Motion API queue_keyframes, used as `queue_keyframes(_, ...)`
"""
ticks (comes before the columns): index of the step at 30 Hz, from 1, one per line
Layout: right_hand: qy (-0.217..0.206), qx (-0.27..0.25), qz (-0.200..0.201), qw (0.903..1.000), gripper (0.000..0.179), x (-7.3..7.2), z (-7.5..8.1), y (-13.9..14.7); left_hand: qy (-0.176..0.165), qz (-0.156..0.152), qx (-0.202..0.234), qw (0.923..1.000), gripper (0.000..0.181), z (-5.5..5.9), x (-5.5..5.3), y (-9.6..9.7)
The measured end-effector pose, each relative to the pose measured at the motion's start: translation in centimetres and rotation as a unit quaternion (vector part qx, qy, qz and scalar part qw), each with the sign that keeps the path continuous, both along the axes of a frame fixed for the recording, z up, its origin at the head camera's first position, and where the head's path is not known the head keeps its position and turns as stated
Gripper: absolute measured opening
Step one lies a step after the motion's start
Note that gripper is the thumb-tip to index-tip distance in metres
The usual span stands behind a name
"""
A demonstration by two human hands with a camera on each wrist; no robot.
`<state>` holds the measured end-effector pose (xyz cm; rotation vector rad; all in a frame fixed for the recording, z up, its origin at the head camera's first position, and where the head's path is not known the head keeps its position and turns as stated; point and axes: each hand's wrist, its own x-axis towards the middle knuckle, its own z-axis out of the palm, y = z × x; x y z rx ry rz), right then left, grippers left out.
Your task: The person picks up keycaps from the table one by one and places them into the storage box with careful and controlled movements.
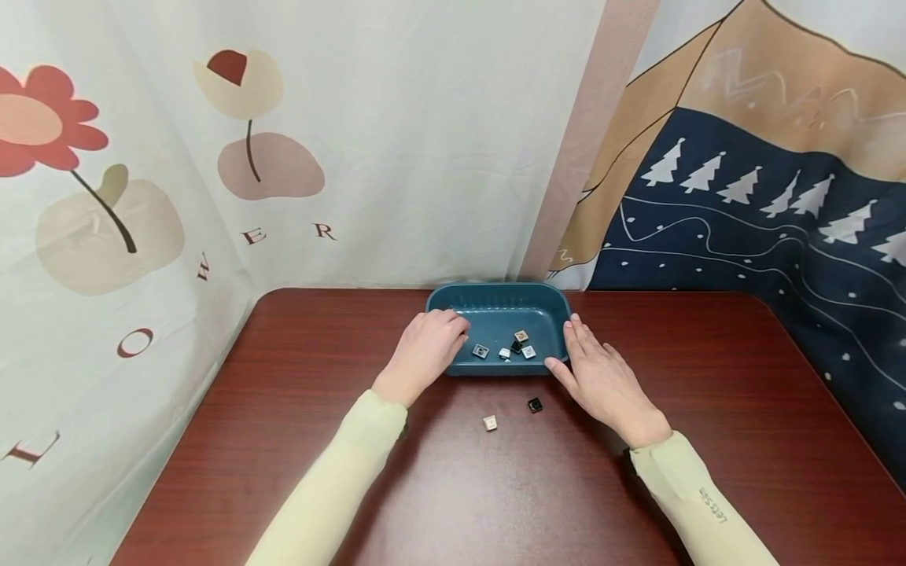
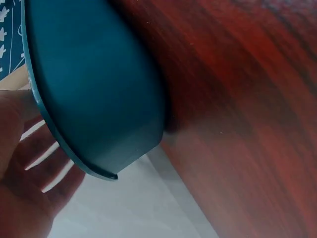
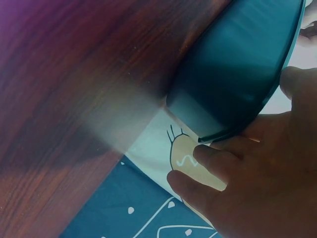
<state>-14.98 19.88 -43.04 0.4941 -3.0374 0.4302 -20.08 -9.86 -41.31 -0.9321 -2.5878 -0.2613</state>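
Observation:
A dark teal tray point(image 1: 495, 369) stands on the table, with several small square keycaps point(image 1: 480, 350) inside, some pale and some dark. My left hand point(image 1: 425, 346) is at the tray's left end, its bent fingers reaching over the rim. The fingertips are hidden behind the tray wall in the left wrist view, and I cannot tell whether they hold anything. Along the tray's right end lies my right hand point(image 1: 602, 381), fingers extended against the side and thumb at the near corner. A beige keycap point(image 1: 490, 423) and a black keycap point(image 1: 535, 405) rest on the tabletop in front.
The reddish-brown wooden table point(image 1: 318, 338) extends to both sides of the tray and toward me. Behind its far edge hangs a pale curtain point(image 1: 425, 157) with flower prints. A dark blue cloth point(image 1: 708, 259) with white trees hangs at the right.

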Motion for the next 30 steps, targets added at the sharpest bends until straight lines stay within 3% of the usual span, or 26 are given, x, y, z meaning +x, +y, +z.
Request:
queue_keyframes(12, 0.001, 0.005, -0.001, 1.0, 0.079, -0.1, -0.1, 0.1, -0.049, 0.065, -0.047, 0.9956, 0.003, -0.5, -1.0, 1.0)
queue_keyframes(19, 0.001, 0.007, -0.002, 1.0, 0.079, -0.2, -0.2, 0.0, -0.084, 0.087, -0.053, 0.9912, 0.014, -0.3, -1.1, 1.2)
queue_keyframes(24, 0.0, 0.008, -0.003, 1.0, 0.079, -0.2, -0.2, 0.0, -0.066, 0.082, -0.04, 0.9936, 0.02, -0.3, -0.9, 0.9)
queue_keyframes(30, 0.002, 0.009, -0.002, 1.0, 0.08, -0.2, -0.2, 0.1, -0.01, 0.031, 0.003, 0.9995, 0.022, -0.7, -0.2, 0.7)
